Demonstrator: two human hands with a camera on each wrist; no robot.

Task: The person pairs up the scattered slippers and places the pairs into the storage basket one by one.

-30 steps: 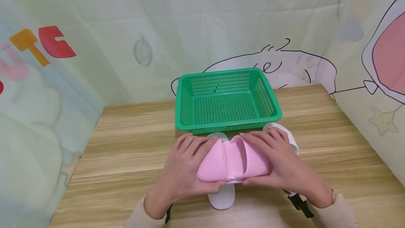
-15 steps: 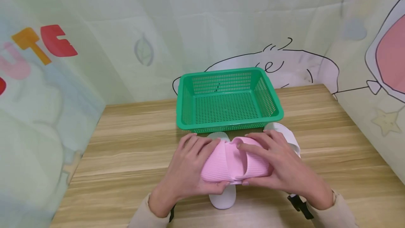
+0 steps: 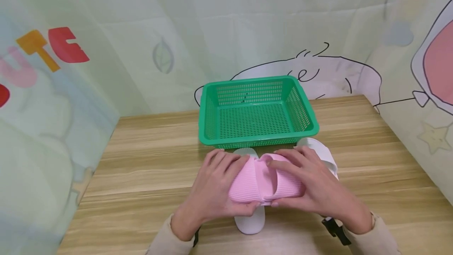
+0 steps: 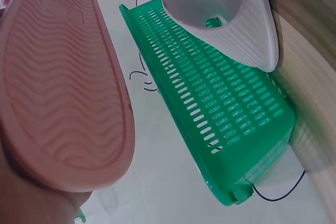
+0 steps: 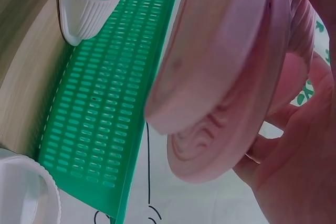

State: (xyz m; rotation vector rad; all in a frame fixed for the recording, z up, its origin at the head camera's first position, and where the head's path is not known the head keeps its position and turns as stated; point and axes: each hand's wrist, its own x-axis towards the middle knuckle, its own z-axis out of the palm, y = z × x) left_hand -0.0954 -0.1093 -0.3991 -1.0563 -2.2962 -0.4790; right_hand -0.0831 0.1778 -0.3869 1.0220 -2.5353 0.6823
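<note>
Two pink slippers (image 3: 243, 182) with ribbed straps are held above the table, partly overlapping. My left hand (image 3: 216, 186) grips the left one from both sides, thumb at the near edge. My right hand (image 3: 311, 182) grips the other, its index finger at the strap's opening. A wavy-tread pink sole (image 4: 65, 87) fills much of the left wrist view; the right wrist view shows two pink soles (image 5: 210, 145) close against each other. Below the pink pair lies a white slipper (image 3: 250, 220), its middle hidden. Another white slipper (image 3: 320, 152) lies partly behind my right hand.
Just beyond the slippers, a green mesh basket (image 3: 258, 141) with nothing in it stands on the wooden table (image 3: 152, 156). A printed cloth backdrop (image 3: 124, 50) rises along the table's back and sides.
My left hand has moved slightly right with its slipper, bringing the pink pair closer together. My right index finger has shifted from the top of the strap to its opening.
</note>
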